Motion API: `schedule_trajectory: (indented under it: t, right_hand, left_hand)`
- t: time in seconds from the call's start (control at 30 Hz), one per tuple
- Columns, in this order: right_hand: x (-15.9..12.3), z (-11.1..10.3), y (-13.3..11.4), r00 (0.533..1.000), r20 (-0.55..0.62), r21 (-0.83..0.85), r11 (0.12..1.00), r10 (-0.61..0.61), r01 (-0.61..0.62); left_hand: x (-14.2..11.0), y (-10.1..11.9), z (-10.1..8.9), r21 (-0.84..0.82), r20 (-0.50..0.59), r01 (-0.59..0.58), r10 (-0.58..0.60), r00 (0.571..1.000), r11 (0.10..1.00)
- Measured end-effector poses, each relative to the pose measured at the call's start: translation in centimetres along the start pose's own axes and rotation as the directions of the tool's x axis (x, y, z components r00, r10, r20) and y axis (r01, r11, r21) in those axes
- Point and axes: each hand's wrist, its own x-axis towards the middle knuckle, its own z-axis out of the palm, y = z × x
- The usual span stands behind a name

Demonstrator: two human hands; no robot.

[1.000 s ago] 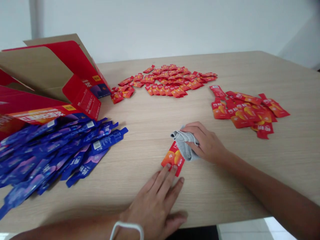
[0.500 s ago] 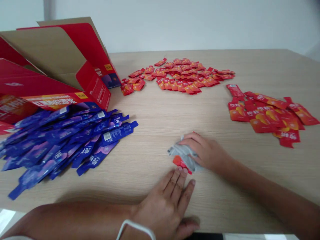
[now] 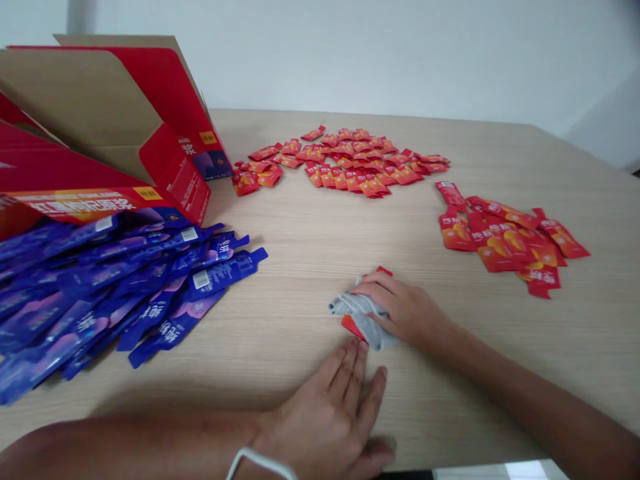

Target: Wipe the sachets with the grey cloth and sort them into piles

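Note:
A red and orange sachet (image 3: pixel 352 326) lies flat on the table, mostly hidden under a grey cloth (image 3: pixel 361 312). Its red end pokes out beyond the cloth at the far side. My right hand (image 3: pixel 400 303) is closed on the cloth and presses it over the sachet. With fingers stretched out flat, my left hand (image 3: pixel 333 407) touches the sachet's near edge with its fingertips. A white band (image 3: pixel 263 460) circles my left wrist.
On the left, a pile of blue pouches (image 3: pixel 125 293) lies before an open red cardboard box (image 3: pixel 180 180). Many red sachets (image 3: pixel 350 163) are spread at the back. Another heap of red sachets (image 3: pixel 505 240) lies to the right on the wooden table (image 3: pixel 290 240).
The cloth in my right hand has moved from the sachet's far end down over its middle. My left fingertips have stayed at the near edge. The view has shifted somewhat.

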Motion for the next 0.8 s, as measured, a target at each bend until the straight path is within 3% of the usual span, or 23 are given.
schedule_trajectory:
  t: [0.17, 0.37, 0.53, 0.67, 0.73, 0.8]
  right_hand:
    - [0.0, -0.1, 1.9, 0.995, -0.061, 0.138, 0.988, 0.083, -0.074]
    - [-0.5, 0.0, 1.2, 0.998, -0.033, 0.175, 0.983, 0.053, -0.046]
    - [0.0, 0.0, 2.1, 0.999, -0.024, 0.085, 0.995, 0.046, -0.044]
    - [0.8, -1.0, 4.1, 0.982, -0.153, -0.045, 0.991, 0.115, -0.123]
    - [0.8, -1.3, 3.8, 0.969, -0.225, -0.067, 0.990, 0.103, -0.121]
    - [0.4, -1.1, 2.0, 0.976, -0.216, -0.073, 0.996, 0.042, -0.059]
  left_hand:
    - [0.4, -0.7, -0.6, -0.019, -0.017, -0.018, 0.017, 1.000, 1.000]
    - [0.8, -0.6, -0.3, -0.113, 0.101, 0.136, -0.125, 0.987, 0.984]
    - [0.8, -0.7, 0.2, -0.127, 0.102, 0.103, -0.091, 0.991, 0.987]
    - [0.9, -0.7, 0.2, -0.126, 0.091, 0.089, -0.078, 0.993, 0.988]
    - [0.9, -0.7, 0.1, -0.119, 0.094, 0.084, -0.073, 0.993, 0.989]
    - [0.9, -0.7, 0.1, -0.110, 0.095, 0.082, -0.072, 0.993, 0.991]
